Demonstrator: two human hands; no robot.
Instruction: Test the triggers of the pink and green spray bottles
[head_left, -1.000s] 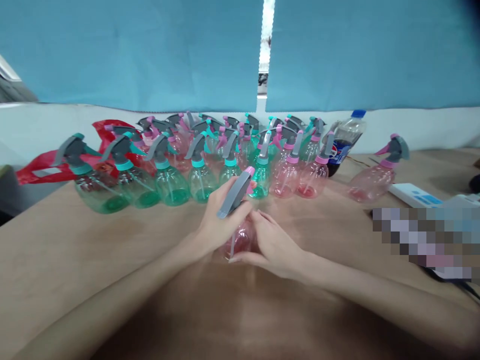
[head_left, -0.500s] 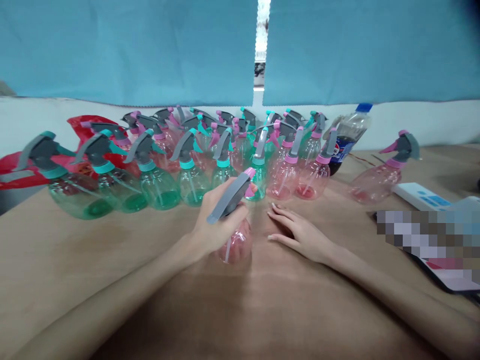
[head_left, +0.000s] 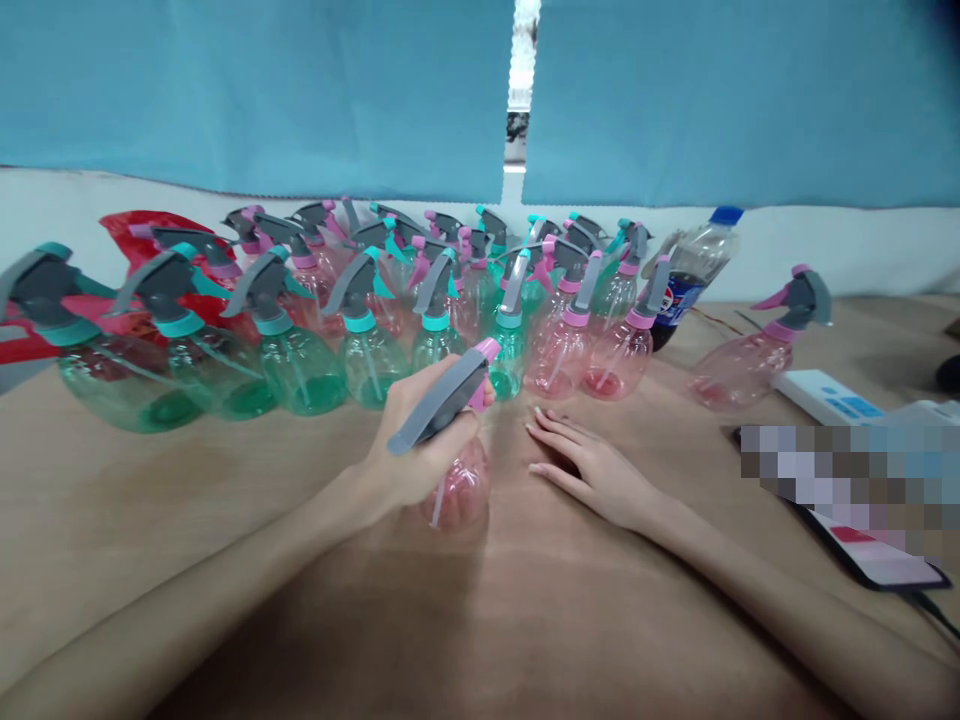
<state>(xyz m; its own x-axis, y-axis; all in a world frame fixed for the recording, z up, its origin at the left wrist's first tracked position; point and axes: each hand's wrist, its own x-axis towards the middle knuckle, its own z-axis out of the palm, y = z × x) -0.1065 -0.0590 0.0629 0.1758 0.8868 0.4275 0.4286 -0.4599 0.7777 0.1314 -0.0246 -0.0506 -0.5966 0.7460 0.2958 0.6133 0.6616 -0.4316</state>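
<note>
My left hand (head_left: 420, 440) is wrapped round the neck of a pink spray bottle (head_left: 461, 490) with a grey and pink trigger head; part of the neck is hidden by the fingers. The bottle is on or just above the table, I cannot tell which. My right hand (head_left: 592, 465) lies on the wooden table to the right, fingers stretched out, holding nothing. Just beyond the hands runs a row of spray bottles, among them a green one (head_left: 510, 350) and a pink one (head_left: 559, 355).
More green and pink spray bottles stand behind, before a red plastic bag (head_left: 161, 260). A cola bottle (head_left: 679, 290) leans at the back right. One pink spray bottle (head_left: 742, 370) stands apart, near a white box (head_left: 829, 397) and a phone (head_left: 885, 560) with a cable.
My left hand and the pink spray bottle have shifted slightly left in view. The surroundings shift left too, most at the left side. My right hand keeps its pose.
</note>
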